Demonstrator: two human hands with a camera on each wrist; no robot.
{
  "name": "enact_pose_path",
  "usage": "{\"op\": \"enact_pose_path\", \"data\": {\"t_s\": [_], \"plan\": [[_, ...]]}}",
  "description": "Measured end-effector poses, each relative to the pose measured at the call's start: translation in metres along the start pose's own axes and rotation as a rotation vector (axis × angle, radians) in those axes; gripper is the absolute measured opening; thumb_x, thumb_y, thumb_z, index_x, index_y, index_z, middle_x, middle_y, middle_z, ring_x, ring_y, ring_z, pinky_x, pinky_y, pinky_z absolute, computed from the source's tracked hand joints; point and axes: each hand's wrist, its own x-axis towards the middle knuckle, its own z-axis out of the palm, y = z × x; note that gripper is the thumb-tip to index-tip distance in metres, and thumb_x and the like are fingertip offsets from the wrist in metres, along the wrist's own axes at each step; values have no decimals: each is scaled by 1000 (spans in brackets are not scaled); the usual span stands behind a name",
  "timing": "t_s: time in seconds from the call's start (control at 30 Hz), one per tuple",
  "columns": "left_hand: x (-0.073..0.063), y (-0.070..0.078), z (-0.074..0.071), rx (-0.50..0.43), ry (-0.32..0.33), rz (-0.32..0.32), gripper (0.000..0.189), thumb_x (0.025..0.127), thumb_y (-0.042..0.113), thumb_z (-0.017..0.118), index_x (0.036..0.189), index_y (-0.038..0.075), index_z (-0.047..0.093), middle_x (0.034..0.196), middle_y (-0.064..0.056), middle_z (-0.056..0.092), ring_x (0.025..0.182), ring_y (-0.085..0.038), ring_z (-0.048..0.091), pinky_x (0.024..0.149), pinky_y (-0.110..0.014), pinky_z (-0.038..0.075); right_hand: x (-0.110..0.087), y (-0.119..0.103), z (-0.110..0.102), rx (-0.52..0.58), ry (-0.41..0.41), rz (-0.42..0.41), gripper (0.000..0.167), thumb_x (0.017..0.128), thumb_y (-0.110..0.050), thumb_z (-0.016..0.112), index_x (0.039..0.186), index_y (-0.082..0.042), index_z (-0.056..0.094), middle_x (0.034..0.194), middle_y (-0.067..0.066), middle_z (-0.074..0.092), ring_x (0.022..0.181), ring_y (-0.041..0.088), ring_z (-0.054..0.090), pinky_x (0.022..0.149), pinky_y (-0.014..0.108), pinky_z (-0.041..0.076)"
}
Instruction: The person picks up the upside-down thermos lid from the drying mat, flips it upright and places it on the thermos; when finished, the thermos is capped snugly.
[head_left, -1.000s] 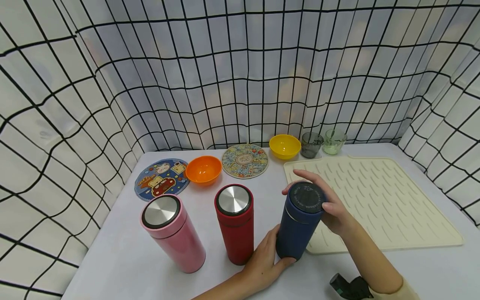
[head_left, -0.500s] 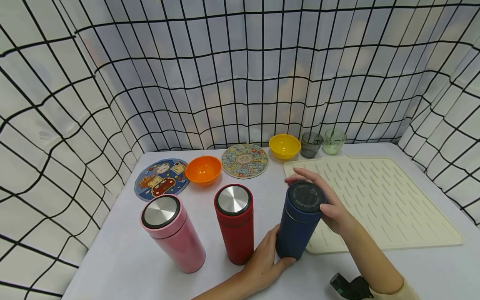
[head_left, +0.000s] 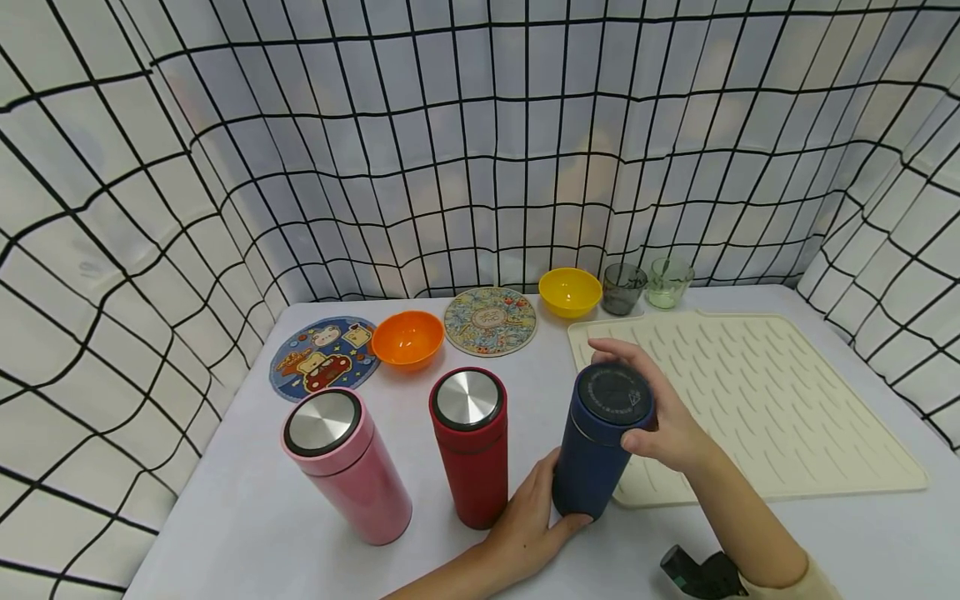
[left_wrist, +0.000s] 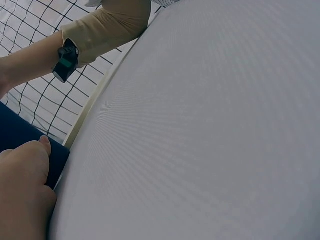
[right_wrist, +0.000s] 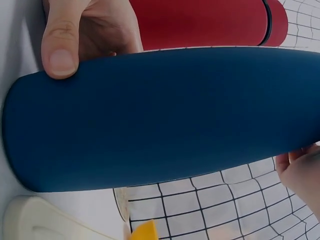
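Note:
A dark blue thermos (head_left: 590, 467) stands on the white table in front of me. My left hand (head_left: 525, 533) grips it round the base, thumb at the front. Around its black-topped lid (head_left: 615, 393) curl the fingers of my right hand (head_left: 671, 425), with the thumb on the near side. A red thermos (head_left: 472, 475) with a silver lid top stands just left, close to my left fingers. Further left is a pink thermos (head_left: 360, 492), also silver-topped. In the right wrist view, the blue thermos (right_wrist: 165, 120) fills the middle, and my left thumb (right_wrist: 62, 60) presses near its base.
A cream ridged mat (head_left: 772, 408) lies on the right. Along the back are an orange bowl (head_left: 408, 342), a yellow bowl (head_left: 570, 293), a grey glass (head_left: 622, 290) and a green glass (head_left: 669, 283). Two round patterned mats (head_left: 490, 322) lie there too. Black netting surrounds the table.
The mark on the blue thermos's lid has turned clockwise, seen from above. My right thumb has come round toward the near side with it. The left hand has stayed at the base.

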Motion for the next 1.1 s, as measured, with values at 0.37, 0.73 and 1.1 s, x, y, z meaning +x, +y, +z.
{"op": "enact_pose_path", "data": {"t_s": [0.37,0.73,1.1], "plan": [[0,0,0,6,-7,-13,79,85,42,61,143,12,18,140,-4,35,128,-16,35,101,-39,35,2,-1,-4,156,-114,-1,60,93,-27,44,140,3,22,130,15,48,119,25,47,96,34,39],[0,1,-1,-5,-6,-10,79,85,41,61,143,13,17,139,-3,35,127,-15,36,101,-39,35,1,-3,-1,80,-71,41,73,91,-40,47,144,-1,14,135,18,40,123,28,39,99,35,36],[-1,1,0,7,3,4,79,85,42,61,143,12,17,139,-4,35,127,-16,36,101,-39,35,0,0,-4,106,-69,13,69,91,-32,53,141,4,21,126,15,49,111,24,51,92,33,43]]}}
